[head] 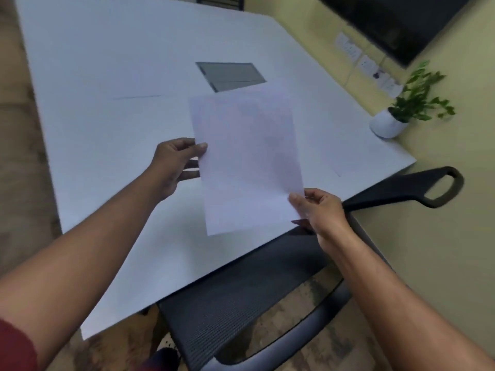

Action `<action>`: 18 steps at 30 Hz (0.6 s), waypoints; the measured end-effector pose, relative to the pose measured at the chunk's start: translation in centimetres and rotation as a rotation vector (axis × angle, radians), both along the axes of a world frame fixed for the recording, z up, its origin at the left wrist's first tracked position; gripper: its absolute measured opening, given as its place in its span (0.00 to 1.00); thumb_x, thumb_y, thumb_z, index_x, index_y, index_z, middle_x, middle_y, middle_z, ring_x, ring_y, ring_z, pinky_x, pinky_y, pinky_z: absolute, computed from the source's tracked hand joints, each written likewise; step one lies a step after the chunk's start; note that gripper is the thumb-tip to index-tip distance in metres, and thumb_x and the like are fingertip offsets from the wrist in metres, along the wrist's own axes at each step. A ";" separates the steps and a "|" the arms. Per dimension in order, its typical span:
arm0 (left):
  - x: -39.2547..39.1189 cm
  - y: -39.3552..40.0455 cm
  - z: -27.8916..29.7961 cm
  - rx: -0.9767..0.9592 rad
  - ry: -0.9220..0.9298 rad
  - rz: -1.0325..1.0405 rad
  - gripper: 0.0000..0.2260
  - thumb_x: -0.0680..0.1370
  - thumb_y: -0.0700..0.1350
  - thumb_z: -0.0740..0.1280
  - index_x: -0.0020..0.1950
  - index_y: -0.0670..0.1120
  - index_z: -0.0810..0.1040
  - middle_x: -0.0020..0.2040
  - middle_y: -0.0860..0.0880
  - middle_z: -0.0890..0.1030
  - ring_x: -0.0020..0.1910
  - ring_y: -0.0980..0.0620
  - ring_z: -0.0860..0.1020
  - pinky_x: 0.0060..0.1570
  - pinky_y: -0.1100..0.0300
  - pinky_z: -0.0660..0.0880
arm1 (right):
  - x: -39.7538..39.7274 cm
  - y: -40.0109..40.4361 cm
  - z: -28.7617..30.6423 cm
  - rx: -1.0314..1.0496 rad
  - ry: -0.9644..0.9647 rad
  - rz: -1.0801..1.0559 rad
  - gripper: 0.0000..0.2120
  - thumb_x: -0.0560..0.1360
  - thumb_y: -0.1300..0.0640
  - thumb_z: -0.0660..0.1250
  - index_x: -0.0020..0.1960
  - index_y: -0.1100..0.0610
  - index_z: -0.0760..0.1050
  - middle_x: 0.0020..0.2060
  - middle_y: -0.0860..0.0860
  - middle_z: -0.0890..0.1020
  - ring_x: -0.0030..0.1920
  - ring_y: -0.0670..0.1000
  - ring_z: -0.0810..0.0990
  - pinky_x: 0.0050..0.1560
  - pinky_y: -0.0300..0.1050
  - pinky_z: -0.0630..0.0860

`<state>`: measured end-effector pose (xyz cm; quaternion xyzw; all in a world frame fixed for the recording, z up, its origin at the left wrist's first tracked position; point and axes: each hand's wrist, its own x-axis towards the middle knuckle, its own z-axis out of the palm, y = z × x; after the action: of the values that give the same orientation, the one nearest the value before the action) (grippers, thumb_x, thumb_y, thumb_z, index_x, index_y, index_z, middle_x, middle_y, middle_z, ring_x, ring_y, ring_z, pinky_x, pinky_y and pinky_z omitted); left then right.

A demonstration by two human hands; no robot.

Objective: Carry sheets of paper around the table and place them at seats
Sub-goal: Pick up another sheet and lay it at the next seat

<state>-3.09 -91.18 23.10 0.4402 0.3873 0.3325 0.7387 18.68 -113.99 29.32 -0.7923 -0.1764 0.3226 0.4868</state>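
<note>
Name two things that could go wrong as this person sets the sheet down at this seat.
1. The sheet of paper is pinched only at its edges by the left hand and right hand; it may sag or crease.
2. Released near the white table's edge, it could slide off onto the black mesh chair.

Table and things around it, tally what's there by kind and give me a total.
Paper sheets: 1, held by left hand and right hand
Potted plants: 1
Chairs: 2
Tables: 1
Total: 5
</note>
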 end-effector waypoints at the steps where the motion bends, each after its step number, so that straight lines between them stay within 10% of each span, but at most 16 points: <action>1: -0.5 -0.3 -0.7 -0.017 0.021 0.003 0.06 0.81 0.41 0.75 0.57 0.44 0.86 0.49 0.49 0.90 0.44 0.46 0.88 0.42 0.55 0.86 | 0.7 1.0 -0.6 -0.013 0.021 0.029 0.05 0.78 0.59 0.76 0.53 0.57 0.84 0.50 0.52 0.86 0.50 0.49 0.85 0.39 0.42 0.86; 11: -0.6 -4.7 -5.2 0.021 0.383 0.160 0.15 0.79 0.38 0.77 0.65 0.38 0.83 0.53 0.41 0.89 0.47 0.49 0.88 0.47 0.55 0.86 | 8.9 8.4 -8.2 -0.232 0.129 0.535 0.11 0.77 0.60 0.78 0.57 0.63 0.84 0.53 0.57 0.89 0.44 0.52 0.88 0.40 0.41 0.85; 18: -0.5 -5.0 -9.4 0.036 0.587 0.270 0.17 0.77 0.39 0.79 0.65 0.38 0.83 0.54 0.41 0.89 0.48 0.51 0.86 0.42 0.60 0.83 | 10.9 11.7 -13.9 -0.377 0.110 0.803 0.11 0.75 0.61 0.79 0.52 0.66 0.82 0.54 0.62 0.88 0.46 0.54 0.86 0.61 0.55 0.84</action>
<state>-3.55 -96.21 13.65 0.4750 0.6328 0.2932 0.5366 29.61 -102.25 15.41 -0.7176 -0.3822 0.5542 0.1786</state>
